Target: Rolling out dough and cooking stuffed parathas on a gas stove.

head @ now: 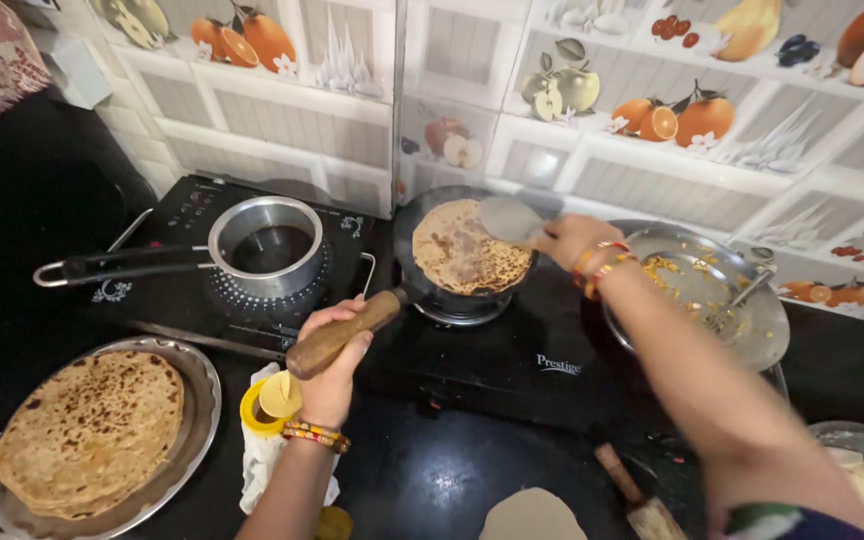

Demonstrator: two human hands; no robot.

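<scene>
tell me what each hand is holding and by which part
Left hand grips the pan's wooden handle; right hand holds a spatula by its handle end.

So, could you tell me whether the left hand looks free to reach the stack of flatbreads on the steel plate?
Probably not right away: the left hand is gripping the wooden handle of the pan. The path to the stack of flatbreads on the steel plate looks open once it lets go.

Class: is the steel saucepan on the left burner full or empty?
Partly filled: dark liquid covers the bottom of the saucepan, well below the rim.
</scene>
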